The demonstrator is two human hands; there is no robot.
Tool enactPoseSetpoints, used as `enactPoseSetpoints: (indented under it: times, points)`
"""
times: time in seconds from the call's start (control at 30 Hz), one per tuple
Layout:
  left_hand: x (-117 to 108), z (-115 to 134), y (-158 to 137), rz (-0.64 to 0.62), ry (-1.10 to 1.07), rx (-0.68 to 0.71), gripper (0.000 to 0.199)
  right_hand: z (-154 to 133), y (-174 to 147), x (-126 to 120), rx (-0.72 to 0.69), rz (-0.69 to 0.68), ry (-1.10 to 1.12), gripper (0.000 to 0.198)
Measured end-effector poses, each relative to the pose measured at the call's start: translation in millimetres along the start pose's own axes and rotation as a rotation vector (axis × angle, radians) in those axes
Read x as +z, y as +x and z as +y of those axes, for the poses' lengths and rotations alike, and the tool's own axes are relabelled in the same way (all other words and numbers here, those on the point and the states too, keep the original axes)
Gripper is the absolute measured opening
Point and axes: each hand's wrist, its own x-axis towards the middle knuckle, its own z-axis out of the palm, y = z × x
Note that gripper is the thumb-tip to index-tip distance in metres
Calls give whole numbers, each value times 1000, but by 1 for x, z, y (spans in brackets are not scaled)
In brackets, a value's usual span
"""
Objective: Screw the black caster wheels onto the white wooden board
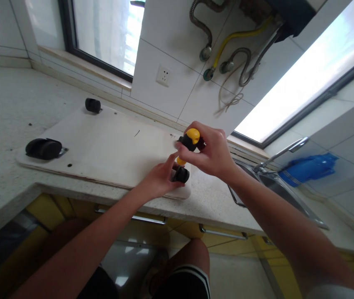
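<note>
A white board (pixel 114 141) with rounded corners lies flat on the countertop. Near its right end, my left hand (pixel 161 178) has its fingers closed round a black caster wheel (pixel 182 175). My right hand (pixel 211 147) grips a screwdriver (pixel 192 136) with a yellow and black handle, held above that caster. The screwdriver's tip is hidden behind my fingers and the wheel. At the board's left end stand two more black casters, one at the near corner (pixel 44 148) and one at the far corner (pixel 93 105).
To the right is a steel sink (pixel 273 187) with a faucet (pixel 281 153) and a blue glove-like item (pixel 309 168). A wall socket (pixel 164 75) and hoses, one a yellow hose (pixel 229 39), are on the tiled wall. Yellow cabinets with metal handles (pixel 133 216) run below the counter.
</note>
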Motion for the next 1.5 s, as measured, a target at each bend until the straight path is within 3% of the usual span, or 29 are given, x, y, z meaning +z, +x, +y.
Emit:
enactPoseSetpoints:
  times: [0.23,0.47,0.67,0.87,1.0,1.17,1.33,1.43,1.5]
  points:
    - [3,-5,2,21,30,28,75,0,0,6,-28,-57,-4,24]
    - [1,-5,4,-15,52,40,95,-1,0,9,-31,-97,-28,25]
    - [6,-11,8,12,66,66,79,-2,-10,17,-105,-77,-95,19]
    - [6,-11,7,-2,113,49,61,-24,1,-8,-112,-330,-415,35]
    - [3,-7,5,22,137,72,64,-35,16,-25,-158,-506,-433,38]
    - [3,-4,4,16,192,9,63,-39,23,-22,-15,-486,-650,55]
    - [2,-3,3,11,192,22,49,-46,27,-31,-226,-598,-682,28]
    - [3,-4,2,15,134,57,57,-46,31,-38,-143,-715,-660,32]
    - [3,-6,1,27,101,71,68,-44,35,-40,-85,-718,-720,35]
